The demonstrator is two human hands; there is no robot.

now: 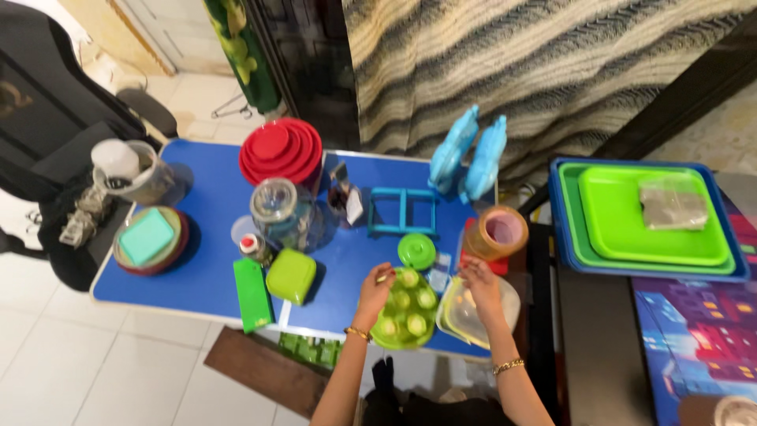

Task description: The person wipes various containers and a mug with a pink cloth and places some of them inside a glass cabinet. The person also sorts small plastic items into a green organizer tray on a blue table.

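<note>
Blue tabletop point(205, 268) carried the work near its front edge: the left hand point(375, 293) pinched a small pale piece over a round green tray point(405, 315) — most cups already filled. The right hand point(478, 285), fingers curled, reached into a clear tub point(481, 319); whether it grasped anything I could not tell — contents unclear.
</note>
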